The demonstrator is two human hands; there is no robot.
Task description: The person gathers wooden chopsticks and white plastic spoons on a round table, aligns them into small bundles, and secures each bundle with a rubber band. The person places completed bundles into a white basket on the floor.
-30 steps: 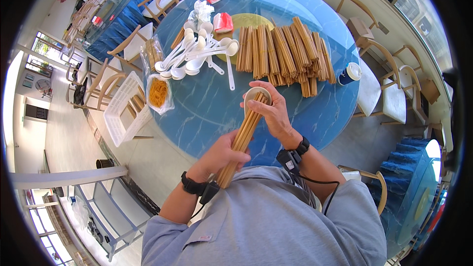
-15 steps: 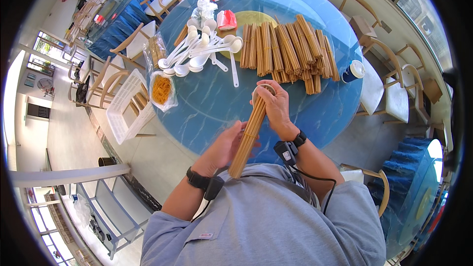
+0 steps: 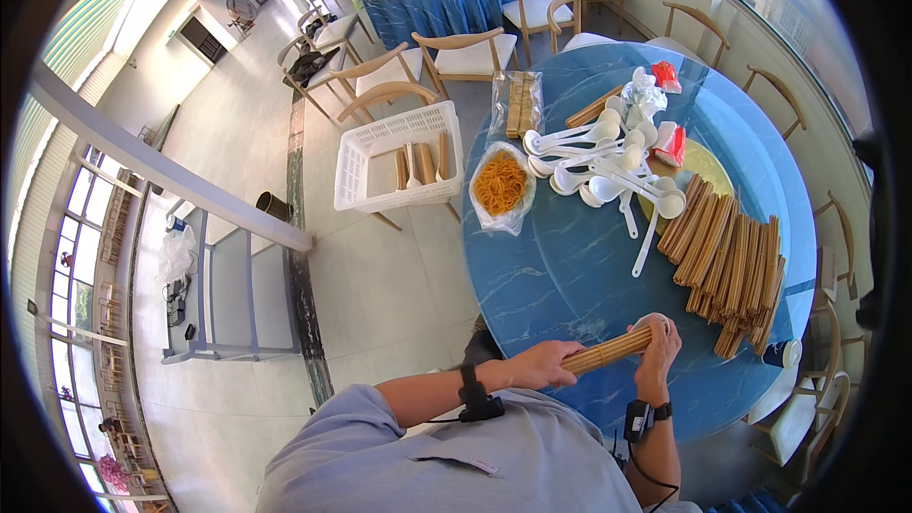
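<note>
A bundle of wooden chopsticks (image 3: pixel 606 353) lies level between my hands, above the near edge of the blue table. My left hand (image 3: pixel 546 364) is closed round its left end. My right hand (image 3: pixel 657 351) grips the other end, where a bit of something pale and rounded shows at the fingers. Many more banded chopstick bundles (image 3: pixel 727 256) are heaped on the table to the right. White long-handled spoons (image 3: pixel 608 163) lie in a loose pile beyond my hands. A bag of orange rubber bands (image 3: pixel 501 184) sits at the table's left edge.
A white plastic basket (image 3: pixel 353 176) left of the table holds chopstick bundles and white spoons. Behind the rubber bands lies a clear bag of chopsticks (image 3: pixel 520 104). Red-and-white packets (image 3: pixel 670 144) lie beyond the spoons. A paper cup (image 3: pixel 781 353) stands at the right edge. Wooden chairs (image 3: pixel 465 49) surround the table.
My view has turned left, bringing the basket into fuller sight. The bundle has tipped from steep to nearly level, and my left hand has gone from loose beside it to gripping its end.
</note>
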